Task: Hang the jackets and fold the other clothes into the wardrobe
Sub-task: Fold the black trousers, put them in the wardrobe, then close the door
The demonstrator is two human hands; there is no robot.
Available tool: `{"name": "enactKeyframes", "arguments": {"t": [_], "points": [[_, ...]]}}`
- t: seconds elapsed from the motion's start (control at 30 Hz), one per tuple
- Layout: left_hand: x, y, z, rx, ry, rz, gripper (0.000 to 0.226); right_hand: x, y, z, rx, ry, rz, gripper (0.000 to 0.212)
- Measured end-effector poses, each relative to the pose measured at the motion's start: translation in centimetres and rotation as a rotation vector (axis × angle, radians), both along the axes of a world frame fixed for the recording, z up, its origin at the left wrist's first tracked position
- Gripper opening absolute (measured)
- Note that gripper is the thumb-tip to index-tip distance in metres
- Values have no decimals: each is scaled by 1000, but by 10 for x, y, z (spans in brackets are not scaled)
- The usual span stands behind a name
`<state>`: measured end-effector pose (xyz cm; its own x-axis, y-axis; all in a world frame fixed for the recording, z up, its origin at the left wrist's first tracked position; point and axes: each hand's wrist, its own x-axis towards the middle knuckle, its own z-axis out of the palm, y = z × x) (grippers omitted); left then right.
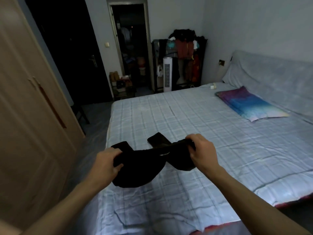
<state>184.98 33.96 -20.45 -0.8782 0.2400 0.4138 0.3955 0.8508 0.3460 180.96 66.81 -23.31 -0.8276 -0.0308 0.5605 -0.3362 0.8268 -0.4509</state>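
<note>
Both hands hold one black garment (144, 165) above the bed (194, 116) — left hand (108, 161) clamped on one end, right hand (201, 150) pinching the other — wardrobe (25, 107) alongside.

Dim bluish room light, soft blur throughout, wide-angle bending at edges, dark doorways

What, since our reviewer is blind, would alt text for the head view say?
Two hands hold a black garment over a bed covered in pale checks, the left hand gripping one end, the right hand the other. A wardrobe stands at left.
</note>
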Motion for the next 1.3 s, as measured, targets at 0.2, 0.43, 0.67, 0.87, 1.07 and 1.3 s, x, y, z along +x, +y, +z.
{"name": "enactKeyframes", "arguments": {"t": [0.2, 0.43, 0.67, 0.87, 1.07, 1.3], "points": [[9, -16, 22, 23, 135, 21, 17, 30, -2, 32, 70, 11, -51, 13], [11, -40, 86, 84, 352, 33, 17, 52, -11, 116, 35, 229, -26, 30], [23, -50, 137, 1, 484, -14, 23, 74, -27, 172, 116, 258, 15, 31], [32, -61, 172, -102, 584, -19, 32, 98, -28, 202, 209, 267, 58, 44], [45, -63, 220, -141, 767, -54, 25, 109, -22, 247, 161, 514, -22, 48], [47, -59, 311, -188, 996, -18, 20, 105, -17, 335, 132, 813, -93, 45]]}}
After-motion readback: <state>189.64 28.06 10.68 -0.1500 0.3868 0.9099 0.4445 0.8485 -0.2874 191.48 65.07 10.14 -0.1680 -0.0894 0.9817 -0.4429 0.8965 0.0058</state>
